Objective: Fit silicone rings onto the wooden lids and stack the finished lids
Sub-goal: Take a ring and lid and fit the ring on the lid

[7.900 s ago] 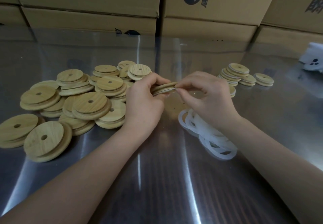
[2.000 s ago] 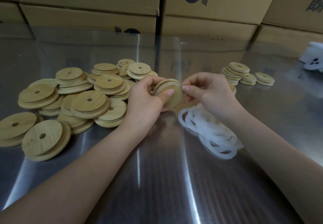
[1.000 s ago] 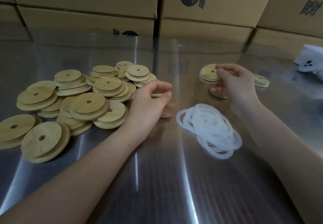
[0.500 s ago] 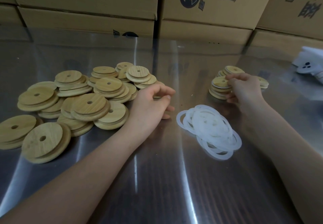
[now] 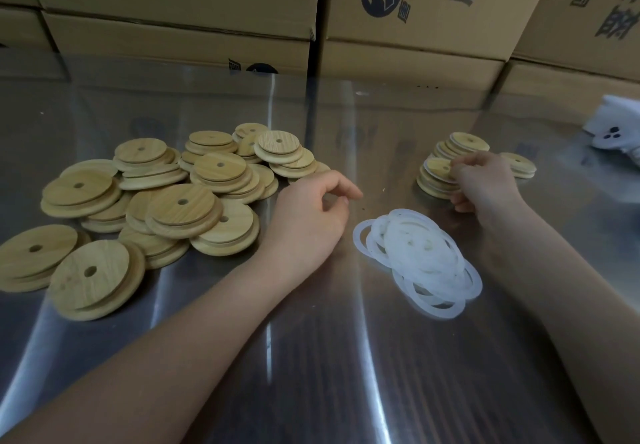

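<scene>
- The left hand (image 5: 310,223) rests on the metal table (image 5: 311,367), fingers loosely curled with the thumb near the forefinger, holding nothing.
- Just to that hand's left spreads a heap of wooden lids (image 5: 180,201), each with a small hole, overlapping in loose piles.
- Between the two hands, a little nearer the wrists, lies a tangle of white silicone rings (image 5: 420,260), flat on the table.
- The right hand (image 5: 485,183) reaches to a stack of finished lids (image 5: 433,185) at its fingertips, the fingers bent over the near edge of the top lid (image 5: 437,166); I cannot tell whether they pinch it or only touch it.
- A second stack (image 5: 465,143) stands just beyond that hand, and a single lid (image 5: 517,165) lies just to its right.
- Cardboard boxes (image 5: 180,3) are piled up well beyond both hands, and a white object (image 5: 616,131) sits far off to the right.
</scene>
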The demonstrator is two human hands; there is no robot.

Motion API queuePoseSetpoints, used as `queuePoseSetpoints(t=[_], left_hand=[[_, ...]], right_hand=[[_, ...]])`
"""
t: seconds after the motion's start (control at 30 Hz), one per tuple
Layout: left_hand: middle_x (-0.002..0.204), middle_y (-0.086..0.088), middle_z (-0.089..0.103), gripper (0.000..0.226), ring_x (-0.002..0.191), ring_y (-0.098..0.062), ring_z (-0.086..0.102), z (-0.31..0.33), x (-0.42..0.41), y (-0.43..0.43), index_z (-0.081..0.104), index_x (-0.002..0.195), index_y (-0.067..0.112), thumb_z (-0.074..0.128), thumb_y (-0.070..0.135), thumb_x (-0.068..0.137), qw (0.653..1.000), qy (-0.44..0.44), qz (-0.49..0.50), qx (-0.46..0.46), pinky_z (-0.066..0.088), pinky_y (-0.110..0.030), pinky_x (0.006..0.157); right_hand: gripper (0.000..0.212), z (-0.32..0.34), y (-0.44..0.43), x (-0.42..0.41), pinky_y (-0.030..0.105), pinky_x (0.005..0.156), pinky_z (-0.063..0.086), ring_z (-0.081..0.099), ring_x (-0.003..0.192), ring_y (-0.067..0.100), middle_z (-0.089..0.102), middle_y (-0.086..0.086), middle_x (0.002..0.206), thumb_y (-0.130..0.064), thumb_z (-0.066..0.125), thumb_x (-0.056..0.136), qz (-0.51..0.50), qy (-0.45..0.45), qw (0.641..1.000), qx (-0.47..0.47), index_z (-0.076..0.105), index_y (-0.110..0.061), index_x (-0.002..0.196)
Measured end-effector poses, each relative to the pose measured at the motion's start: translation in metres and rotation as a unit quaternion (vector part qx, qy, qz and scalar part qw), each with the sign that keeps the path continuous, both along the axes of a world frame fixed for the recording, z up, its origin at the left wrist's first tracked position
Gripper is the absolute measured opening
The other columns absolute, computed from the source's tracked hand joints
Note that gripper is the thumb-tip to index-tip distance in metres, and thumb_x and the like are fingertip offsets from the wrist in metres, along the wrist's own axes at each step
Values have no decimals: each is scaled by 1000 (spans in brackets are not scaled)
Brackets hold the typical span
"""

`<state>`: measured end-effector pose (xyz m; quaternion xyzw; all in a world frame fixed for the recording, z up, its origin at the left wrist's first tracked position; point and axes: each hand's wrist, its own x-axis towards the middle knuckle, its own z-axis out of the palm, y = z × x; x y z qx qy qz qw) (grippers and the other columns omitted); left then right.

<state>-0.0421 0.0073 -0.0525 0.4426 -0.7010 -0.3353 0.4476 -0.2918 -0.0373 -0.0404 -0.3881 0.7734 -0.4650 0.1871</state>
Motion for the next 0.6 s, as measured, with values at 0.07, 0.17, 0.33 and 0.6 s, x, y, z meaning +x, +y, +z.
queuePoseSetpoints(t=[0.07,0.17,0.33,0.6], left_hand=[[85,6,64,28,78,-9,58,0,1,1,72,88,20,54,-2,88,996,-46,26,-72,47,-29,70],[97,4,65,24,94,-15,60,4,4,0,72,90,11,54,-5,86,983,-74,74,-149,49,-38,81],[109,-6,64,23,109,-29,58,15,17,-3,70,100,10,57,1,84,938,-180,182,-234,44,-49,94],[139,-13,49,41,133,-36,39,23,33,-10,58,128,15,58,26,88,870,-367,295,-148,31,-51,103]], right_hand=[[21,0,2,2,35,57,53,58,63,27,61,12,79,-13,50,87,-4,27,1000,-4,62,-13,104],[32,4,7,6,36,88,47,56,93,26,58,14,116,-13,51,84,-19,129,991,-37,62,-17,114],[22,11,15,28,32,79,47,60,87,19,64,-2,92,-6,50,87,72,159,978,-118,67,-21,87],[27,8,25,50,10,71,47,63,78,5,72,-8,84,-4,56,89,290,146,946,-18,73,-25,83]])
